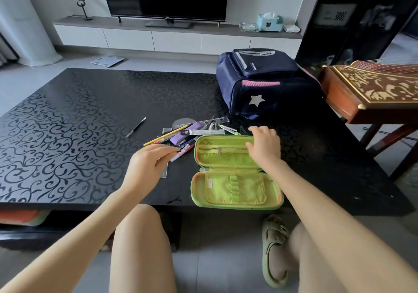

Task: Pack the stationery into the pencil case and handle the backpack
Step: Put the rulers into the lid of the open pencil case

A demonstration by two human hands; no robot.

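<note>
Packing step is in hand; nothing is stowed yet. I see the green pencil case [228,188] lying open flat at the near edge of the table [67,123]. The right hand [264,147] grips its far rim, fingers curled over. The left hand [149,161] reaches into the stationery pile [192,132], fingertips meeting a pink pen [183,152]; I cannot tell if it is pinched. Next move: secure that pen and lift it across into the case. The backpack [260,84] stands behind, untouched.

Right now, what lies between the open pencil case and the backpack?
Head view: part of the stationery pile, a clear stencil ruler and pens, beyond the pencil case, before the backpack.
</note>
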